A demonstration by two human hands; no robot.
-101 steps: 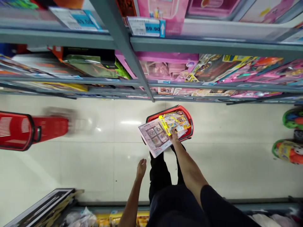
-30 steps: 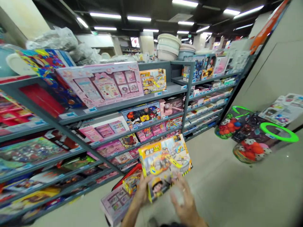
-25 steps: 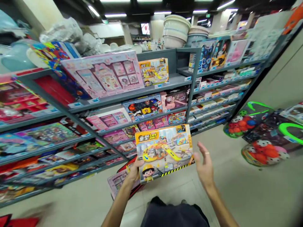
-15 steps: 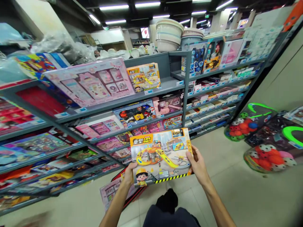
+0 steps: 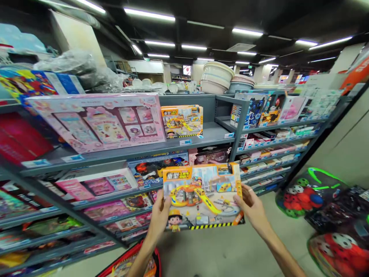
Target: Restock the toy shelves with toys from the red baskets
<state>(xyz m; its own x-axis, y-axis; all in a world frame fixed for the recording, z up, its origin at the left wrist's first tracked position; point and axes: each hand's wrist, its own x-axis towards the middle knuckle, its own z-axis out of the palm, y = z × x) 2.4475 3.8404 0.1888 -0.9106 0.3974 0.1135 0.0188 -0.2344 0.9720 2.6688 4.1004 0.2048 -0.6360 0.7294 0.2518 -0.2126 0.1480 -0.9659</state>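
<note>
Between my two hands I hold a flat toy box (image 5: 203, 198), upright with its picture side towards me. It shows a yellow looping toy track, a cartoon child in a hard hat and a striped lower edge. My left hand (image 5: 159, 213) grips its left end, thumb in front. At the right end, my right hand (image 5: 252, 204) clasps it with the thumb on the front and the other fingers behind. On the top shelf beyond stands a matching orange toy box (image 5: 183, 121), with at least one more behind it. A large pink toy set box (image 5: 100, 123) leans beside it.
Grey shelving (image 5: 209, 134) full of boxed toys runs across in front of me. Stacked tubs (image 5: 217, 77) rise behind it. Clear bags of balls (image 5: 302, 196) rest on the floor at right. Low at left is a red-rimmed basket (image 5: 157, 257) holding a box.
My view has tilted up and come closer to the shelves. The toy box stays in both hands and is nearer the top shelf. The basket is now partly out of view below.
</note>
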